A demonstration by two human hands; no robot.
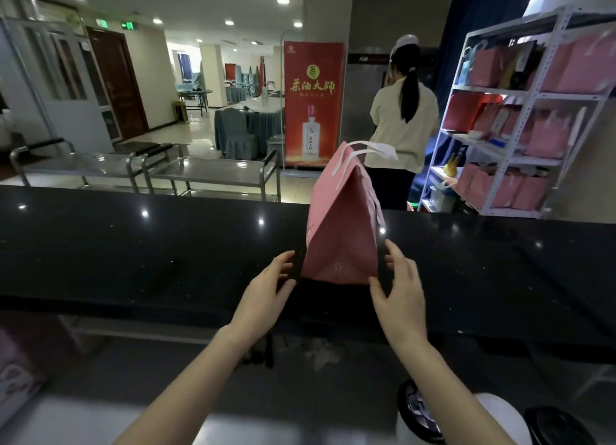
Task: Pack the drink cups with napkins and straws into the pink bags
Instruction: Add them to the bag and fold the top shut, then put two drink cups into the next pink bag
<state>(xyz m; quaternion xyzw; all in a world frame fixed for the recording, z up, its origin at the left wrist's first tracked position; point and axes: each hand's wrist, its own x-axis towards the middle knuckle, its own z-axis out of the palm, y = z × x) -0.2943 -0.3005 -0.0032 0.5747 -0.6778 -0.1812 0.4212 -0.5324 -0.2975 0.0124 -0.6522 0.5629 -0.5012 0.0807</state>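
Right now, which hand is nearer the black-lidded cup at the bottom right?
Right. The right hand is by the right edge of the pink bag, straight beyond the cup; the left hand is at the bag's left side, farther off.

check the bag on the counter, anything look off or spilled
Nothing stands out. The bag stands upright on the counter with its top closed and its white handles flopped to the right. The left hand and right hand flank its base, fingers open. No spill shows on the counter.
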